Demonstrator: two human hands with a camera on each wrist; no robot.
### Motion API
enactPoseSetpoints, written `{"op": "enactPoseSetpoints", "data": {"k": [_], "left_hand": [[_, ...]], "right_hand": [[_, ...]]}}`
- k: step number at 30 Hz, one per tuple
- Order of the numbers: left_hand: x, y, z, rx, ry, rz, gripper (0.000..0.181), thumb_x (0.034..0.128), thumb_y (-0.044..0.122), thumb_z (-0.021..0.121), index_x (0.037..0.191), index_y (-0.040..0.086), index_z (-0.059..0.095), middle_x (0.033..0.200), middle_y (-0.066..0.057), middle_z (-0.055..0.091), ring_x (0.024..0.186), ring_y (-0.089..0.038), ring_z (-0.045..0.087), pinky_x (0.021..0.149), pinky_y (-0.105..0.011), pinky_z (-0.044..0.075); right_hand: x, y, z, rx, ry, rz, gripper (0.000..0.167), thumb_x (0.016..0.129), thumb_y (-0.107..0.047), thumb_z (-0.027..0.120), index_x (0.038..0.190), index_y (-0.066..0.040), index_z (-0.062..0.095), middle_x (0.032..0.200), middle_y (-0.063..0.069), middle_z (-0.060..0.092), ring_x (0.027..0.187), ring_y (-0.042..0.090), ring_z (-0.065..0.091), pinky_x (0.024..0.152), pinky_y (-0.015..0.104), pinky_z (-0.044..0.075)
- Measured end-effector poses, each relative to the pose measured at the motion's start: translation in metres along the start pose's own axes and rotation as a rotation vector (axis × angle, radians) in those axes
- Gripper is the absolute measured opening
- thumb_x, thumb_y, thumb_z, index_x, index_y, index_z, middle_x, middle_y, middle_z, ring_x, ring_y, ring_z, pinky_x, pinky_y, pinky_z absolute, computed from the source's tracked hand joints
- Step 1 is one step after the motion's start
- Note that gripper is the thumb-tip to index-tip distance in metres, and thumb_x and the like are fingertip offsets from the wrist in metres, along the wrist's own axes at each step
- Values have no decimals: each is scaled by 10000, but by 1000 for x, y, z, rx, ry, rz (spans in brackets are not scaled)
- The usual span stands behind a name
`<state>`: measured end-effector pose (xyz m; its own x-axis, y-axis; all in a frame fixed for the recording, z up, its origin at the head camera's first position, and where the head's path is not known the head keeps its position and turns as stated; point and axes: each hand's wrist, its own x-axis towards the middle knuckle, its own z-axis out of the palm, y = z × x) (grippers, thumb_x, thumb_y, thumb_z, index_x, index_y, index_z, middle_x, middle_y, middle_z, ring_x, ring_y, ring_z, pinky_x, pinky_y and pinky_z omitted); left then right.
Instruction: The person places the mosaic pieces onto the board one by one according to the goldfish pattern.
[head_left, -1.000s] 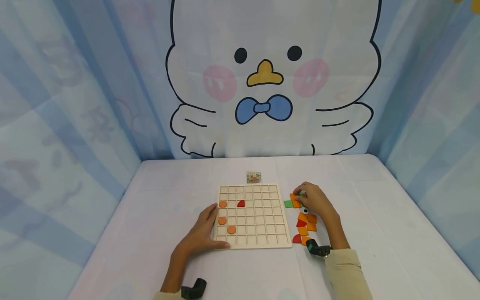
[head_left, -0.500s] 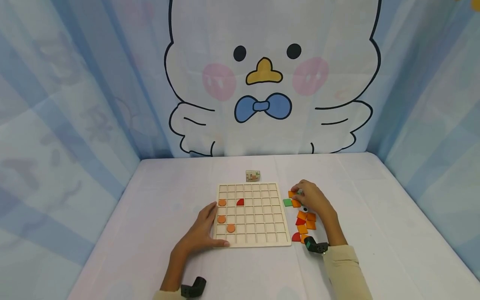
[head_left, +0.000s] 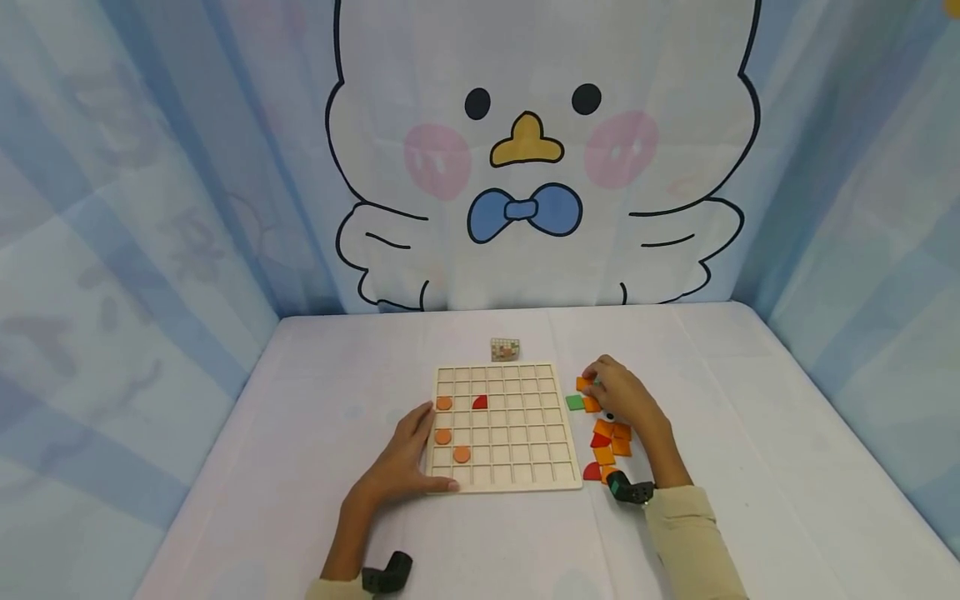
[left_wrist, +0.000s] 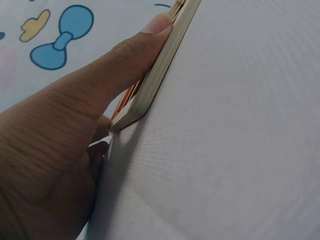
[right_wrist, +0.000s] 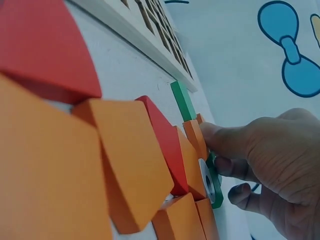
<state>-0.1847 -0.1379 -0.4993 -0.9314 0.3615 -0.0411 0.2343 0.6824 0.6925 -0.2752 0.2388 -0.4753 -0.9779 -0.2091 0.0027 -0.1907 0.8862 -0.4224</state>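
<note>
A pale wooden grid board (head_left: 517, 460) lies on the table. Orange discs (head_left: 461, 454) and a red quarter-circle tile (head_left: 480, 402) sit in several of its cells. My left hand (head_left: 403, 460) holds the board's near left corner, thumb (left_wrist: 120, 62) along the front edge and fingers at the left side. Right of the board, my right hand (head_left: 622, 392) is over the far end of the loose tiles. Its thumb touches an orange tile (right_wrist: 195, 137); the other fingers are bent near a green piece (right_wrist: 215, 180). Whether it pinches a tile is hard to see.
Orange square tiles (head_left: 604, 456), red quarter-circles (head_left: 592, 472), a green tile (head_left: 574, 402) and a round white-and-black eye piece (right_wrist: 207, 180) cluster beside the board's right edge. A small patterned card (head_left: 505, 349) lies behind the board. A printed curtain (head_left: 525, 250) hangs past the table's far edge.
The head view has shifted slightly, so everything sits a little higher in it. My right fingers have moved only slightly among the far tiles; my left hand and the board pieces stay put.
</note>
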Motion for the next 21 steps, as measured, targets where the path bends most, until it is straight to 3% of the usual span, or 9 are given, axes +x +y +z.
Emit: {"op": "enactPoseSetpoints", "data": {"k": [8, 21], "left_hand": [[1, 0, 0, 5, 15, 7, 1265, 643, 549, 858, 1558, 29, 156, 1631, -134, 124, 1506, -328, 137, 1179, -534, 256], [-1, 2, -1, 1, 6, -7, 1274, 637, 563, 857, 1560, 40, 151, 1635, -121, 118, 1512, -313, 128, 1188, -521, 246]], "right_hand": [[1, -3, 0, 10, 4, 15, 274, 964, -180, 625, 1180, -13, 613, 1203, 146, 581, 972, 262, 554, 956, 473, 500], [-1, -22, -3, -14, 6, -29, 295, 956, -248, 639, 1160, -35, 624, 1170, 105, 589, 906, 225, 551, 897, 421, 535]]}}
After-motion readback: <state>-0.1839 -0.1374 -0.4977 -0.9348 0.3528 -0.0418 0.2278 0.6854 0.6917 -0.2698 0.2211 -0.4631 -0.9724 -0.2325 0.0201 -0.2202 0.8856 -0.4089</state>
